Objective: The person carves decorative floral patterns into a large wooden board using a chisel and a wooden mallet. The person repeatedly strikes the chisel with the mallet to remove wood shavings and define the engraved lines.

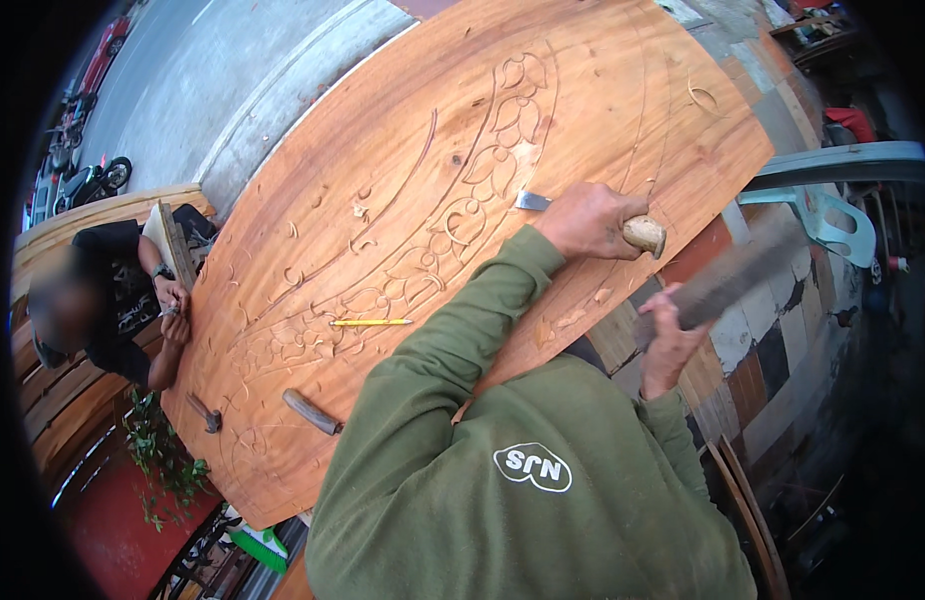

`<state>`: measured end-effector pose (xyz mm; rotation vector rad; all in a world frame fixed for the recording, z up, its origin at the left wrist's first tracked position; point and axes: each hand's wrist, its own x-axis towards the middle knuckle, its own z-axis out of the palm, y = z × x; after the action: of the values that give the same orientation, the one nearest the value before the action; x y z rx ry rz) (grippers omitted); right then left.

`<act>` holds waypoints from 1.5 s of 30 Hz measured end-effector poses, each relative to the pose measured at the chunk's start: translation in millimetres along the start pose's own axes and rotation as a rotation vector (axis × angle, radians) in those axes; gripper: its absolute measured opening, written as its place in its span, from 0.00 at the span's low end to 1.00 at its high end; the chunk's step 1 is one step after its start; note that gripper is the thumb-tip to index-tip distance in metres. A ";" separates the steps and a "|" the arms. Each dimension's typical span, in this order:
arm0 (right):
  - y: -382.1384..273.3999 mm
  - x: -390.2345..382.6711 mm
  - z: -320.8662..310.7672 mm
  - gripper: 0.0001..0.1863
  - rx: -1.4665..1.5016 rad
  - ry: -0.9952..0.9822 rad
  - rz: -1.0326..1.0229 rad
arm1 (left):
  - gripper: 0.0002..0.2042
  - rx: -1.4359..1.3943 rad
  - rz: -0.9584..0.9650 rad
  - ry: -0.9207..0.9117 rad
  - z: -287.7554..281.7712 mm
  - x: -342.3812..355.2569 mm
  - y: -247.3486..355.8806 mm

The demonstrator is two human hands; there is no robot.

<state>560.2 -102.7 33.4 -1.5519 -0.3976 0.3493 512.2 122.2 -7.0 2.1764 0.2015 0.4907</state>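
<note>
A large reddish wooden panel (383, 150) with a carved floral band lies in front of me. My left hand (588, 220) grips a chisel (533, 201) by its pale wooden handle, the steel blade resting on the panel beside the carving. My right hand (668, 340) holds a dark wooden mallet (728, 280), raised off the panel's right edge and blurred by motion. Green sleeves cover both my forearms.
A yellow pencil (371, 322), a loose chisel handle (311, 411) and a small hammer (205, 412) lie on the panel's near part. Another person (113, 300) in black works at the panel's left edge. Motorbikes stand on the street far left; a tiled wall is at right.
</note>
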 end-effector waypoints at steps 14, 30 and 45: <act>9.7 -13.7 5.3 0.51 -0.263 -0.275 0.051 | 0.18 0.008 -0.026 0.024 -23.9 -11.3 -2.5; 40.0 -19.8 -8.1 0.60 -0.275 -0.285 0.065 | 0.18 0.094 0.081 0.032 -30.4 -23.8 1.2; 11.0 17.4 -40.7 0.54 -0.172 -0.254 0.069 | 0.21 0.075 0.097 -0.008 -10.3 -14.4 3.1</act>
<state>594.6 -131.0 23.7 -1.6969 -0.5848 0.5819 494.8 123.3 -3.0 2.2692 0.1121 0.5363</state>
